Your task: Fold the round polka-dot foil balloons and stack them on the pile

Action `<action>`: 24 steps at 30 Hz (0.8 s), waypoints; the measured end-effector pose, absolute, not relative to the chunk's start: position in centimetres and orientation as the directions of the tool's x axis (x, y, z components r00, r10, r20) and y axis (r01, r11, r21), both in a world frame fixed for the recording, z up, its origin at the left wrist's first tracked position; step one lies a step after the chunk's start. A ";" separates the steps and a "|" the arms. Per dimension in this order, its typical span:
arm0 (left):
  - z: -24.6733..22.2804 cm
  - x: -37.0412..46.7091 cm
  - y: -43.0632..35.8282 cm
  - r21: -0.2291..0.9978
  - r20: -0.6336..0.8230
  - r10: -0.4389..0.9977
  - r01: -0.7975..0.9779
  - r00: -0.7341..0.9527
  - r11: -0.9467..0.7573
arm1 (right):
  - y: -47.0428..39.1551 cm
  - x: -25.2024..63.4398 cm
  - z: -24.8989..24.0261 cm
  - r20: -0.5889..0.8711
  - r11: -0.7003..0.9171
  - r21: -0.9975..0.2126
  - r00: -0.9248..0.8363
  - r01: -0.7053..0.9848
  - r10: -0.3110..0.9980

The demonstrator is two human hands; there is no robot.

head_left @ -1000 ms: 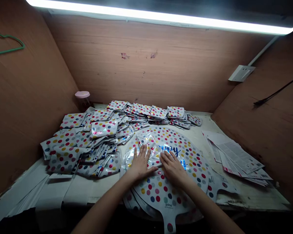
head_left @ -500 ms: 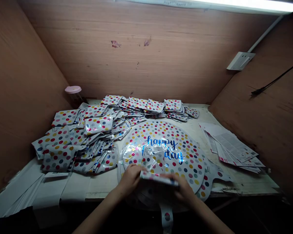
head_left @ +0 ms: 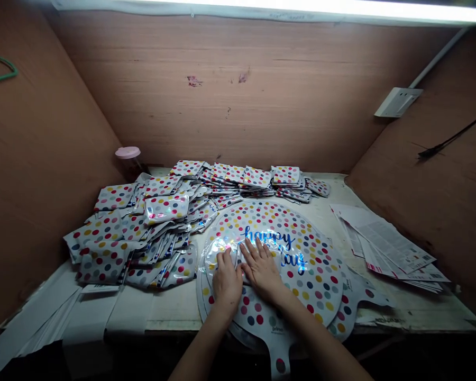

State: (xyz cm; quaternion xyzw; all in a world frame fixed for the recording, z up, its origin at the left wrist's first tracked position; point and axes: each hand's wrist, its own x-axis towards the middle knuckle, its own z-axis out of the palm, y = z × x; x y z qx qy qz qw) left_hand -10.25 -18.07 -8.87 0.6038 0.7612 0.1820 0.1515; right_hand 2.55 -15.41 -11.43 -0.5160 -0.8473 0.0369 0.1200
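Observation:
Flat round balloons (head_left: 313, 286) with coloured dots and blue lettering lie stacked at the table's front middle, a tail hanging over the edge. On top of them lies a small folded dotted packet (head_left: 275, 258), mostly hidden under my hands. My right hand (head_left: 259, 270) lies flat on it, fingers spread. Close beside it, my left hand (head_left: 227, 278) rests palm down on the packet's left side, its fingers bent and slightly apart, the thumbs nearly touching. Neither hand grips anything visible.
Folded dotted packets (head_left: 166, 208) are heaped at the left, with more stacks (head_left: 285, 174) along the back. Printed cards (head_left: 388, 243) lie at the right, white paper strips (head_left: 35, 312) at the front left. A pink-lidded cup (head_left: 127, 153) stands in the back left corner.
Both hands have moved forward from the near edge and now press on the balloons. The folded piece they held up now lies flat under them. The view has shifted slightly.

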 end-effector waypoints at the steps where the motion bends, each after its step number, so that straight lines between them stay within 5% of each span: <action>1: -8.7 -10.2 -18.1 0.430 0.011 0.973 0.880 -0.230 0.203 | -15.2 2.4 -11.9 0.145 0.457 -0.180 -0.436 0.871 0.888; 8: -6.9 -10.1 -16.3 0.327 -0.199 0.957 0.907 -0.209 0.266 | -14.9 2.7 -13.7 0.169 0.427 -0.131 -0.404 0.895 0.899; 13: -7.8 -8.6 -16.9 0.329 -0.157 0.957 0.901 -0.243 0.283 | -14.8 2.6 -13.9 0.223 0.450 -0.187 -0.409 0.873 0.885; 17: -8.7 -9.7 -18.3 0.602 -0.095 0.963 0.755 -0.254 0.258 | -15.7 3.9 -11.9 0.393 0.442 -0.340 -0.302 0.830 0.869; 20: -6.7 -16.3 -17.5 0.813 0.108 0.895 0.557 -0.433 0.171 | -18.2 6.9 -10.4 0.465 0.428 -0.412 -0.219 0.804 0.858; 24: -1.7 -31.2 -14.2 0.802 0.330 0.635 0.563 -0.699 0.202 | -22.7 12.1 -12.0 0.456 0.580 -0.279 -0.426 0.765 0.781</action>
